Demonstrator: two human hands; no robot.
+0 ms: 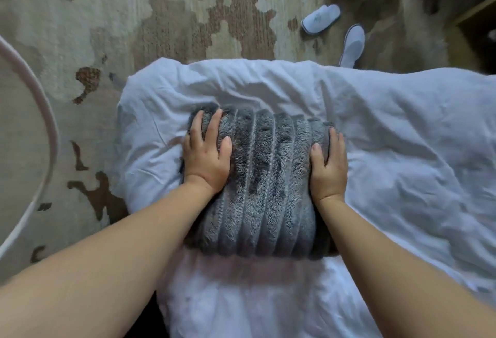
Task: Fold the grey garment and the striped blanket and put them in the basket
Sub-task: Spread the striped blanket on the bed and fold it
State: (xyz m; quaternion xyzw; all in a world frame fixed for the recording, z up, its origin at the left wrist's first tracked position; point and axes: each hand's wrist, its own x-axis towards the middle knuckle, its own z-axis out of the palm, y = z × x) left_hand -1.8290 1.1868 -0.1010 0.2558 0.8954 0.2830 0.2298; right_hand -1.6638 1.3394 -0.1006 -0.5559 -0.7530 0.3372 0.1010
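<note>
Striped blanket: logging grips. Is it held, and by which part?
Striped blanket not gripped: left hand presses its left end, right hand its right edge.

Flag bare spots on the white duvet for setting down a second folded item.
Widest: white duvet right of the striped blanket, out to the frame edge. Narrower strips: between blanket and the duvet's far edge, and on the blanket's camera side. Crowded: the blanket's flanks, where left hand and right hand press; left margin is slim.

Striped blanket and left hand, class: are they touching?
Touching. The head view shows the left hand lying flat on the striped blanket, fingers straight.
</note>
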